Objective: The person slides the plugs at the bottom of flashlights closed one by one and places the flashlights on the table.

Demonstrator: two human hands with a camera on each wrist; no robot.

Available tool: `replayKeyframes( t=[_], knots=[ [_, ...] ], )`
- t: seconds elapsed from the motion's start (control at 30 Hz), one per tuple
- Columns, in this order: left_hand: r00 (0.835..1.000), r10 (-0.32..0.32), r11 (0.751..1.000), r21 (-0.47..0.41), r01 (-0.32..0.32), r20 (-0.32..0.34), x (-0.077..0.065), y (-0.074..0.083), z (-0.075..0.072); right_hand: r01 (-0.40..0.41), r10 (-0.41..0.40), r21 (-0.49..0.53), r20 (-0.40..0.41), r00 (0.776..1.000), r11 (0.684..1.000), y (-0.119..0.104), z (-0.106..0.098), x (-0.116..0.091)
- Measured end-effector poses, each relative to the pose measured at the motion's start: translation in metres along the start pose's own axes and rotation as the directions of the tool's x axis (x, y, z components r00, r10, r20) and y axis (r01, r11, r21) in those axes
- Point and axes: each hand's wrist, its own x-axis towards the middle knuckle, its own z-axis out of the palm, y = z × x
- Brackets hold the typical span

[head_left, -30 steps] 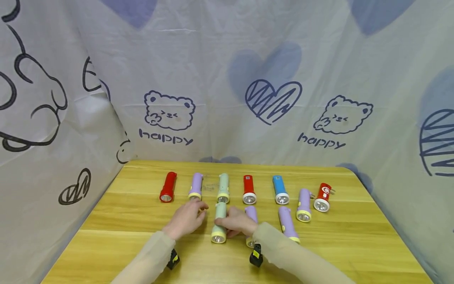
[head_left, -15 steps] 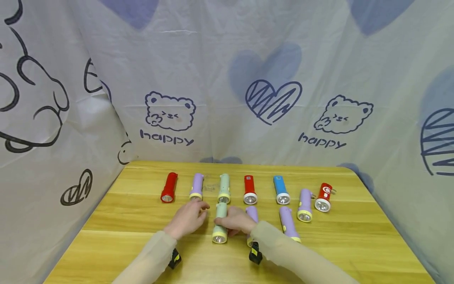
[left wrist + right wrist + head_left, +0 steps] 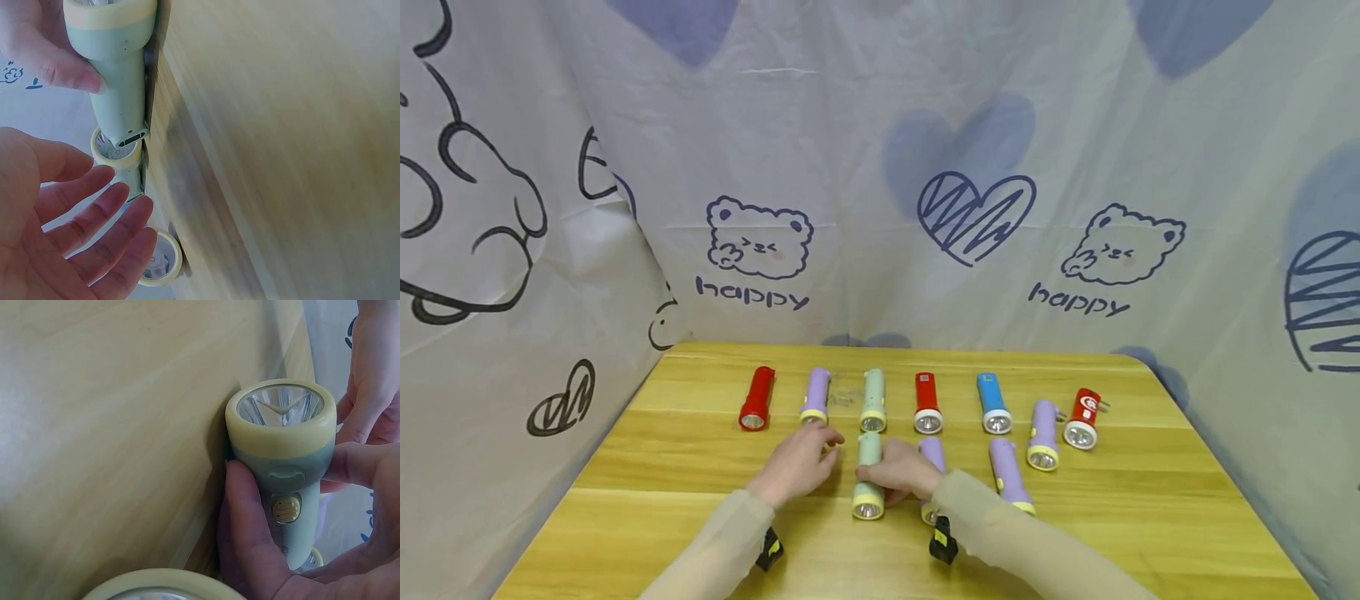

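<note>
My right hand [image 3: 906, 469] grips a pale green flashlight [image 3: 868, 493] with a cream lamp rim, thumb on one side and fingers on the other. This flashlight lies along the table, its lamp toward me; its ribbed switch [image 3: 286, 509] shows in the right wrist view. To its left is my left hand [image 3: 797, 465], holding nothing, its fingers [image 3: 103, 240] spread and slightly bent. Straight behind the held flashlight lies a second green flashlight [image 3: 873, 396]. Partly covered by my right hand and sleeve, a purple flashlight [image 3: 932, 452] lies just to the right.
Along the back of the wooden table [image 3: 647, 500] lie a red flashlight [image 3: 757, 398], a purple one [image 3: 816, 393], a white-rimmed red one [image 3: 927, 396] and a blue one [image 3: 991, 396]. Further right are two more purple flashlights and a red one [image 3: 1083, 417] with plug prongs out.
The green flashlight in my right hand has shifted slightly right and toward me. My left hand stays almost where it was.
</note>
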Motion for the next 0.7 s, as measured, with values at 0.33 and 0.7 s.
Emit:
replayKeyframes(
  t=[0.33,0.7],
  knots=[
    [1.0,0.005,1.0,-0.009,-0.005,0.0,-0.0017,0.0013,-0.0034,-0.017,0.017,-0.025,0.005,1.0,1.0,-0.0016,-0.0018,-0.0002],
    [1.0,0.015,1.0,-0.016,-0.016,-0.003,-0.0041,0.0037,-0.0054,0.006,-0.005,-0.028,0.023,1.0,1.0,-0.0014,-0.0039,-0.0053]
  ],
)
